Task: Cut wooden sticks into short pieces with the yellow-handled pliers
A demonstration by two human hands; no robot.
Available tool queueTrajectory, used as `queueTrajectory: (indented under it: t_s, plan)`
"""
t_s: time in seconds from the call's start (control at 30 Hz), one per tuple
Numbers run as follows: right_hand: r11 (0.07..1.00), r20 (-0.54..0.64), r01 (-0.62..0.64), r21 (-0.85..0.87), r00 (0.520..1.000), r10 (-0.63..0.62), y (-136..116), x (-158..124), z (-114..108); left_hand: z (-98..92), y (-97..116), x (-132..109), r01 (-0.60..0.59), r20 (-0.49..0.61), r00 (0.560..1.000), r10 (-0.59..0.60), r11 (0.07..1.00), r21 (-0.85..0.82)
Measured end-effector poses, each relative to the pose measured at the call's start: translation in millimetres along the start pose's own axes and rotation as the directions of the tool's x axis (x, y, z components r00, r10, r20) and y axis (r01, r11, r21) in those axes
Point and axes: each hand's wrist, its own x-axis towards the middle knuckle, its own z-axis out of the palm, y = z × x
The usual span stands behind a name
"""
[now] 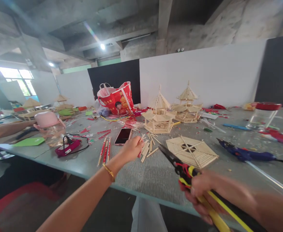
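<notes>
My left hand (133, 149), with a gold bracelet on the wrist, is closed at the left edge of a small pile of short wooden sticks (145, 149). Its fingertips are turned away, so what they pinch is hidden. Wrapped around yellow-and-black handles, my right hand (201, 190) grips a pair of snips (172, 158). Their dark blades point up and left towards the sticks and look nearly closed. Just beyond the snips lies a flat hexagonal panel of sticks (199, 157). Behind the pile stands a stick-built pavilion model (158, 120).
A second pavilion (187, 114) stands behind. Left are a phone (123, 136), red-and-white wrapped sticks (105, 149), a purple power socket (68, 148) and a pink-lidded bottle (49, 129). Right are a blue glue gun (247, 153) and a red-lidded jar (263, 116). Another person's arm (8, 130) reaches in left.
</notes>
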Motion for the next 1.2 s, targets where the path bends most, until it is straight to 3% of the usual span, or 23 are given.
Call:
queueTrajectory:
  t_s: [0.1,0.2,0.33,0.43,0.57,0.73,0.97,1.1,1.2]
  plan:
    - [0.961,0.036,0.192,0.199,0.978,-0.203,-13.5,-0.4,-5.5,1.8,9.7,21.0,-0.046,0.065,0.997,0.030,0.967,0.252]
    - [0.864,-0.047,0.443,0.240,0.894,-0.446,-34.9,7.8,-21.7,12.1,19.5,43.6,-0.103,0.088,0.994,0.065,0.820,0.563]
    - [0.749,-0.275,0.639,0.176,0.762,-0.586,-56.2,26.8,-45.7,30.3,25.7,62.5,-0.119,0.143,0.989,0.034,0.756,0.644]
    - [0.741,-0.386,0.666,0.089,0.709,-0.591,-57.8,40.0,-60.4,36.3,24.7,69.5,-0.120,0.184,0.983,-0.004,0.742,0.659]
    - [0.734,-0.420,0.667,0.125,0.706,-0.570,-50.0,46.6,-72.7,29.5,18.6,79.4,-0.102,0.161,0.987,-0.010,0.733,0.673]
    - [0.690,-0.389,0.678,0.253,0.725,-0.569,-45.4,44.4,-77.5,22.3,1.3,87.9,0.026,-0.099,0.994,0.036,0.826,0.564]
    - [0.675,-0.328,0.642,0.363,0.767,-0.552,-45.0,42.3,-80.6,24.2,-18.4,84.9,0.122,-0.240,0.971,-0.023,0.906,0.406]
    - [0.677,-0.196,0.598,0.429,0.793,-0.576,-45.0,37.6,-84.8,28.1,-20.8,86.0,0.114,-0.225,0.974,-0.022,0.908,0.403]
    - [0.646,-0.133,0.587,0.488,0.782,-0.609,-44.9,34.1,-86.8,32.3,-24.6,87.2,0.099,-0.188,0.982,-0.023,0.907,0.408]
